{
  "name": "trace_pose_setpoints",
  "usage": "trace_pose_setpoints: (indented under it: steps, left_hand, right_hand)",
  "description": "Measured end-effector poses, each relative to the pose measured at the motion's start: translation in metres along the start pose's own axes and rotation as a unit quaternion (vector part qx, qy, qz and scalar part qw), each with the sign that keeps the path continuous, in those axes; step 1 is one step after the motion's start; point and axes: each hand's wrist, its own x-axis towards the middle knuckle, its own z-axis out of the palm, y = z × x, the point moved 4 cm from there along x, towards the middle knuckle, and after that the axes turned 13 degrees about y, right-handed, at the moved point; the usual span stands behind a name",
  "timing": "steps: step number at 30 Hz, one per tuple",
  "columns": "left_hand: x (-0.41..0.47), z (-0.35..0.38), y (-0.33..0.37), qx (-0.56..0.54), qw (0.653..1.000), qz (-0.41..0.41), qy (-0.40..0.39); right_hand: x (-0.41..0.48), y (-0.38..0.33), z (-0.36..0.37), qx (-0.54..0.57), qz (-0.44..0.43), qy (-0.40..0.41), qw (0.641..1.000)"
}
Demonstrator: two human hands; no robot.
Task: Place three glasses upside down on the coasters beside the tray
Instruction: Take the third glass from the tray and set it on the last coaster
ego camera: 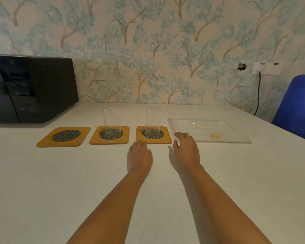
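Two clear, straight-sided drinking glasses stand mouth-down on the white table, the left glass (111, 122) centred on the dark mesh disc of the middle square bamboo coaster (109, 135) and the right glass (153, 120) likewise on the bamboo coaster nearest the tray (153, 134). The third bamboo coaster (63, 136), farthest left, is bare, so by this showing two placements are done and one is left. The third glass appears to lie on its side in the clear plastic tray (236, 131), a faint transparent outline (199, 124) near the tray's far edge, though it is hard to make out against the tray. Both hands are empty. The left hand (139, 154) rests palm-down on the table, fingers together and loosely curled, just in front of the gap between the two filled coasters. The right hand (186, 149) is also palm-down with its fingers loosely extended, and its fingertips (180, 135) reach the near left corner of the tray; whether they touch the rim cannot be told. The faint glass lies beyond and to the right of that hand, well apart from the bare coaster. A black microwave oven (32, 88) stands at the left against the wallpapered wall, and a blue chair (298, 103) shows at the right edge.
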Motion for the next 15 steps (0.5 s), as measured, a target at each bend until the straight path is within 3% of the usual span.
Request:
trace_pose_setpoints:
  steps: [8, 15]
  left_hand:
    - [-0.006, 0.032, 0.075, -0.038, 0.997, 0.039, -0.046]
    - [0.000, 0.055, 0.115, -0.035, 0.997, 0.034, -0.052]
  right_hand:
    - [0.074, 0.040, -0.038, -0.021, -0.020, 0.048, 0.998]
    - [0.124, 0.100, -0.041, -0.046, 0.010, -0.040, 0.998]
